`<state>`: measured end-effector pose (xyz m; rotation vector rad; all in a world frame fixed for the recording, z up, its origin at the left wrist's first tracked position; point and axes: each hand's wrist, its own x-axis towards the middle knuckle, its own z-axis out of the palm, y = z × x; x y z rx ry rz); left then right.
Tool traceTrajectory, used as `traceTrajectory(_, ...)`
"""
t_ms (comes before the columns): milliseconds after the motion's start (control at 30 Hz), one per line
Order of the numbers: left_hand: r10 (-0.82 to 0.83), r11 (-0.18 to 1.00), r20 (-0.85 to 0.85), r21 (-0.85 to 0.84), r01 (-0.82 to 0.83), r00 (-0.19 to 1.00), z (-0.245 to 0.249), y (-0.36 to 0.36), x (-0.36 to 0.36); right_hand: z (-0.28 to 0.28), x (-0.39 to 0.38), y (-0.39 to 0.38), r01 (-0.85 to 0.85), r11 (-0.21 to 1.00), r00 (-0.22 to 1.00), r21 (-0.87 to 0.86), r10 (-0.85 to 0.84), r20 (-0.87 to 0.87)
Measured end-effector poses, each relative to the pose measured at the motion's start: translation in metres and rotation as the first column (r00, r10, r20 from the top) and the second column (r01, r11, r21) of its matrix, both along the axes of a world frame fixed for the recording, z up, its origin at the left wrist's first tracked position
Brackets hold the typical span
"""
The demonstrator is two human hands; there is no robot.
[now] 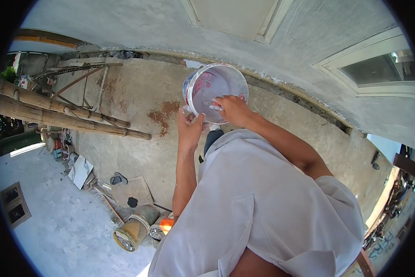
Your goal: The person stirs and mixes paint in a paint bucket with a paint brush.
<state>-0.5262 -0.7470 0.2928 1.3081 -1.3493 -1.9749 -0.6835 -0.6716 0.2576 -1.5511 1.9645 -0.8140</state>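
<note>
A white plastic bucket (238, 84) with red marks and pale smears on its inner wall is tilted so that I look into its mouth. My left hand (190, 130) is closed on the near left rim, thumb up at the edge and fingers along the outside. Over the near right rim, my right hand (234, 110) reaches into the bucket. Its fingers are closed and whitened, with a small pale and reddish thing at their tips that I cannot make out. Greyish-white residue coats the bucket's inside.
Bamboo poles (73, 117) and a metal frame (85, 85) stand at left. A grey wall with a window (380, 67) runs along the far side. Several dirty buckets (132, 233), sandals (119, 178) and a board (81, 171) lie lower left. Reddish dirt (162, 117) marks the concrete floor.
</note>
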Motion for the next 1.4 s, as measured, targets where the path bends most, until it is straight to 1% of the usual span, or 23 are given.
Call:
traceTrajectory(100, -0.051, 0.999, -0.018, -0.006, 0.05, 0.999, -0.004, -0.021, 0.016, 0.009, 0.003, -0.017, 0.065, 0.996, 0.99, 0.068, -0.073, 0.119)
traceTrajectory(200, -0.07, 0.997, -0.041, -0.011, 0.07, 0.997, -0.003, -0.039, 0.029, 0.02, 0.003, -0.03, 0.166, 0.986, 0.978, -0.006, -0.164, 0.131)
traceTrajectory(300, -0.081, 0.996, -0.076, -0.029, 0.079, 0.994, -0.006, -0.056, 0.042, 0.036, 0.008, -0.044, 0.238, 0.963, 0.971, -0.127, -0.232, 0.06)
traceTrajectory(400, -0.106, 0.994, -0.072, -0.037, 0.103, 0.992, -0.003, -0.071, 0.048, 0.029, 0.011, -0.055, 0.211, 0.973, 0.971, -0.09, -0.22, -0.096)
traceTrajectory(500, -0.133, 0.991, -0.08, -0.028, 0.131, 0.988, -0.005, -0.084, 0.053, 0.019, 0.029, -0.062, 0.24, 0.968, 0.944, -0.067, -0.249, -0.215)
traceTrajectory(567, -0.14, 0.99, -0.071, -0.019, 0.139, 0.988, -0.001, -0.092, 0.052, 0.023, 0.044, -0.065, 0.259, 0.966, 0.951, 0.025, -0.25, -0.183)
traceTrajectory(600, -0.148, 0.989, -0.095, -0.015, 0.148, 0.984, -0.002, -0.094, 0.051, 0.026, 0.05, -0.066, 0.268, 0.961, 0.953, 0.066, -0.254, -0.168)
traceTrajectory(667, -0.161, 0.987, -0.145, -0.005, 0.162, 0.976, -0.005, -0.098, 0.049, 0.018, 0.063, -0.064, 0.269, 0.963, 0.956, 0.013, -0.266, -0.123)
traceTrajectory(700, -0.173, 0.985, -0.14, -0.001, 0.175, 0.975, -0.005, -0.1, 0.049, 0.015, 0.066, -0.065, 0.268, 0.963, 0.958, -0.012, -0.268, -0.1)
traceTrajectory(800, -0.192, 0.981, -0.132, 0.011, 0.195, 0.972, -0.007, -0.103, 0.05, 0.013, 0.066, -0.066, 0.298, 0.954, 0.954, 0.015, -0.298, 0.027)
traceTrajectory(900, -0.198, 0.979, -0.116, 0.019, 0.202, 0.973, -0.009, -0.107, 0.052, 0.035, 0.053, -0.067, 0.354, 0.935, 0.932, 0.029, -0.355, 0.065)
traceTrajectory(1000, -0.222, 0.974, -0.079, 0.021, 0.224, 0.972, -0.007, -0.11, 0.053, 0.047, 0.039, -0.067, 0.38, 0.923, 0.922, -0.067, -0.384, -0.058)
traceTrajectory(1100, -0.246, 0.969, -0.067, -0.012, 0.246, 0.967, -0.002, -0.11, 0.052, 0.049, 0.032, -0.075, 0.391, 0.914, 0.898, -0.107, -0.404, -0.174)
traceTrajectory(1267, -0.271, 0.962, -0.062, -0.039, 0.269, 0.961, -0.004, -0.105, 0.046, 0.02, 0.045, -0.087, 0.32, 0.935, 0.918, -0.152, -0.345, -0.194)
traceTrajectory(1300, -0.279, 0.96, -0.052, -0.033, 0.278, 0.959, -0.003, -0.104, 0.046, 0.011, 0.047, -0.086, 0.285, 0.947, 0.937, -0.148, -0.308, -0.164)
traceTrajectory(1333, -0.284, 0.959, -0.063, -0.013, 0.284, 0.957, -0.003, -0.105, 0.043, 0.027, 0.049, -0.082, 0.233, 0.97, 0.965, -0.068, -0.24, -0.105)
traceTrajectory(1367, -0.284, 0.959, -0.074, -0.002, 0.285, 0.956, -0.002, -0.105, 0.043, 0.022, 0.052, -0.08, 0.221, 0.972, 0.97, -0.082, -0.228, -0.083)
traceTrajectory(1400, -0.293, 0.956, -0.077, -0.013, 0.293, 0.953, -0.008, -0.106, 0.045, 0.015, 0.053, -0.078, 0.181, 0.976, 0.982, -0.124, -0.186, -0.026)
